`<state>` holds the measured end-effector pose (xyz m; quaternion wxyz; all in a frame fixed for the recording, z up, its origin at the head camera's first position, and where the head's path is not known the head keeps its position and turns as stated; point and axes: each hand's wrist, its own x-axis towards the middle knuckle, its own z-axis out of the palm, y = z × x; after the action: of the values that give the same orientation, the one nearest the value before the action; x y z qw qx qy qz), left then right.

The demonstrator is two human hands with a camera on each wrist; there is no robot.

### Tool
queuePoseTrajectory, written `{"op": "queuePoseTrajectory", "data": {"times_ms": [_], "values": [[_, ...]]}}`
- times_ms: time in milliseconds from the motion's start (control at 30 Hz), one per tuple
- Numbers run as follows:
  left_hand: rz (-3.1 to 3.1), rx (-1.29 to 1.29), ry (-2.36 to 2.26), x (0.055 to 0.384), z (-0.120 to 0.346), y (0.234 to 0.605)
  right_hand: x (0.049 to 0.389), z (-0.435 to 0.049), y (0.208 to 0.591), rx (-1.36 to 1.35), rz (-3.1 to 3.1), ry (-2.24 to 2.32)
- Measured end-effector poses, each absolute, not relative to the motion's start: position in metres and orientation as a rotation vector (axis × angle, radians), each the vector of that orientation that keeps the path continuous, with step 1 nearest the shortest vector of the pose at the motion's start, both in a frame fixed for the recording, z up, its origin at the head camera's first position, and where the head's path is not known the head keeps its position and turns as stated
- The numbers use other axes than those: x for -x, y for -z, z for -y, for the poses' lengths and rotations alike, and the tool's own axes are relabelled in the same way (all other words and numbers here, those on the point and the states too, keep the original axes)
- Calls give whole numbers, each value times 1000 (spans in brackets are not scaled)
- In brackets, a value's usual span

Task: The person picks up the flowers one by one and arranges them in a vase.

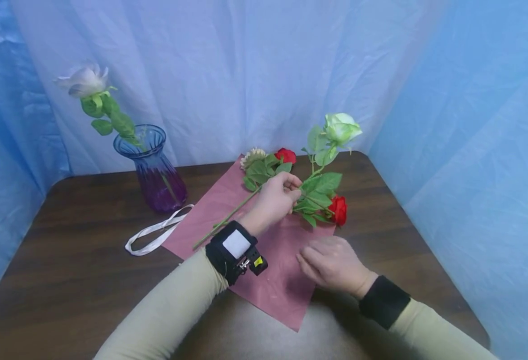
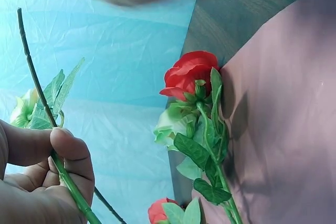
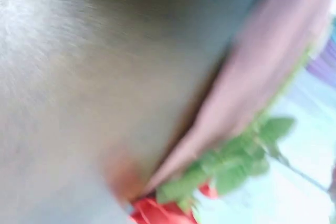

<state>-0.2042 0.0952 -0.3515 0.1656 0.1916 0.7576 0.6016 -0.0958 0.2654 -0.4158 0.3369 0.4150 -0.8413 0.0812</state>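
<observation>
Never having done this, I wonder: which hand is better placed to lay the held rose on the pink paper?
Probably the left hand: it already holds the rose, over the pink paper; the right hand shows none.

Your worktop (image 1: 70,270) has a dark wood grain, smooth, with a soft sheen on the side nearest you. The pink sheet (image 1: 275,285) looks like matt, lightly creased paper. Your vase (image 1: 157,182) looks like glossy, ribbed glass, the ribbon (image 1: 148,247) like smooth cloth. The stem (image 2: 79,199) looks like smooth plastic; your curtain (image 1: 200,80) is wrinkled, faintly shiny fabric.
</observation>
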Motion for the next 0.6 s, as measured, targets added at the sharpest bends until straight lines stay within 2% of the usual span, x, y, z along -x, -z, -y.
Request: {"op": "queuePoseTrajectory", "data": {"times_ms": [167, 300, 400, 600], "values": [[-2192, -542, -1700, 203, -95, 352, 94, -279, 383, -701, 2067, -287], [-2229, -563, -1686, 203, -95, 352, 98, -284, 371, -555, 2138, -269], [-2273, -587, -1649, 203, -94, 352, 102, -284, 369, -549, 2168, -266], [-2343, -623, -1576, 202, -93, 355, 105, -282, 371, -708, 2168, -237]]}}
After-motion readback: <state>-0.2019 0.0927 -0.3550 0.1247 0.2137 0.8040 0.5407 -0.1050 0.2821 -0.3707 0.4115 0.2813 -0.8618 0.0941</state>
